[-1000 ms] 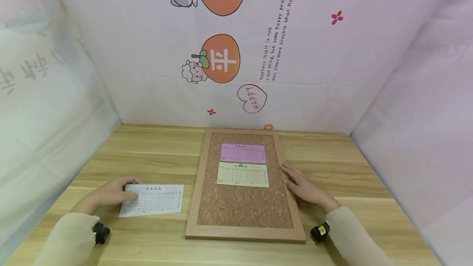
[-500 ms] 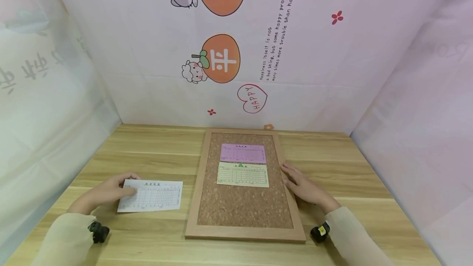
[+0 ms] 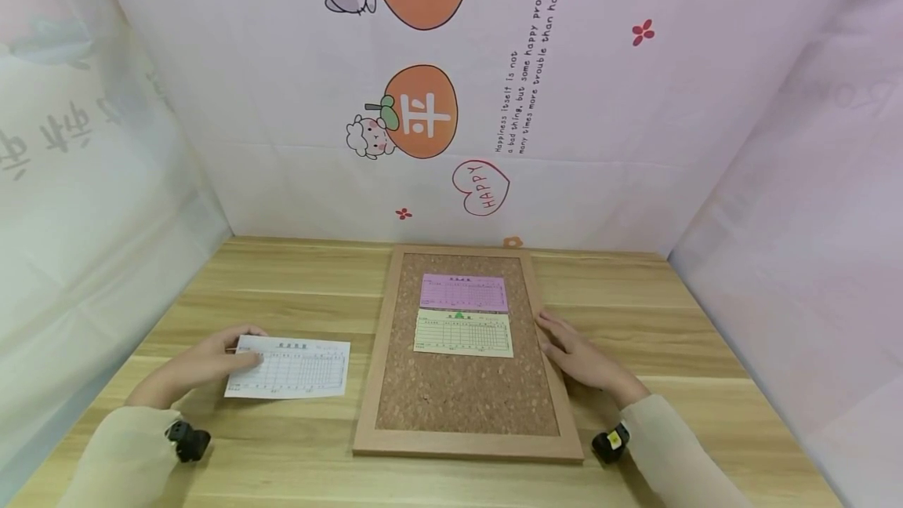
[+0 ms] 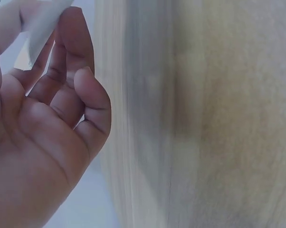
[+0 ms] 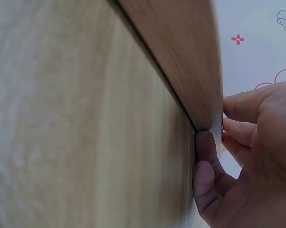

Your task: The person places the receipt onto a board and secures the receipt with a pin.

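My left hand (image 3: pixel 204 363) pinches a white printed form slip (image 3: pixel 299 373) by its left end, thumb on top and fingers behind. In the left wrist view the slip (image 4: pixel 36 40) shows edge-on between thumb and fingers, with the other fingers loosely bent. At centre lies a wood-framed corkboard (image 3: pixel 466 402). A purple form slip (image 3: pixel 464 293) is on its upper part, and a pale yellow slip (image 3: pixel 462 335) sits just below, with a green pushpin (image 3: pixel 459 315) at its top edge. My right hand (image 3: pixel 582 355) rests its fingers against the frame's right side.
The corkboard lies on a wood-grain table (image 3: pixel 296 281) that reaches back to a printed white cloth wall (image 3: pixel 578 202). Cloth walls stand at left and right as well. Black wrist cameras (image 3: pixel 188 441) are strapped at both sleeves.
My left hand has shifted slightly away from me and a little left, carrying the white slip up in the view. The right hand, the corkboard and its two slips have stayed put.
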Available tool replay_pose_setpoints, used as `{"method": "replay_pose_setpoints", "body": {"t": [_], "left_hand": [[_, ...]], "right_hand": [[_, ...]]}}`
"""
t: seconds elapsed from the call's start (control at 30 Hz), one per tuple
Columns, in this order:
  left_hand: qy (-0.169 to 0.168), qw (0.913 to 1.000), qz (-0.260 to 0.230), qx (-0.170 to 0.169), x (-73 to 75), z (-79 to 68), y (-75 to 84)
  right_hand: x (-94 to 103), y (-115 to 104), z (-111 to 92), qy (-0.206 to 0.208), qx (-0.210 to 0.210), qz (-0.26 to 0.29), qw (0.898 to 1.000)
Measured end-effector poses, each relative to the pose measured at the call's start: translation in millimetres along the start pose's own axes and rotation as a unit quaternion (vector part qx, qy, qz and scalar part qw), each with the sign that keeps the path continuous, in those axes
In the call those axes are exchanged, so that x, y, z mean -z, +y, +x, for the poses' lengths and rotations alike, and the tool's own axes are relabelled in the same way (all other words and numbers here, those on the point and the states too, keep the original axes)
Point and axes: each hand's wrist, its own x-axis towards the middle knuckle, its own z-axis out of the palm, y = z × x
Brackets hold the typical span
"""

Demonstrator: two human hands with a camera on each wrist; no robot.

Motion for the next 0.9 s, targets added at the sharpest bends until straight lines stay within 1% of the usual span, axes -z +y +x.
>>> {"method": "replay_pose_setpoints", "body": {"t": [0.1,0.2,0.33,0.7,0.9], "left_hand": [[-0.006,0.9999,-0.005,-0.012,1.3,-0.7,0.4],[-0.015,0.9996,-0.021,-0.015,2.8,-1.9,2.1],[-0.021,0.9991,-0.035,-0.007,5.4,-4.0,5.8],[-0.013,0.9994,-0.032,0.006,6.8,-6.5,16.8],[-0.025,0.9979,-0.060,-0.006,4.1,-5.9,19.1]], "right_hand": [[-0.4,1,0,0.000,0.001,0.000,1.000],[-0.5,1,0,-0.001,0.004,0.001,1.000],[-0.4,1,0,-0.001,0.006,0.002,1.000],[-0.2,0,1,-0.001,0.006,0.002,1.000],[1.1,-2,1,-0.001,0.003,0.001,1.000]]}}
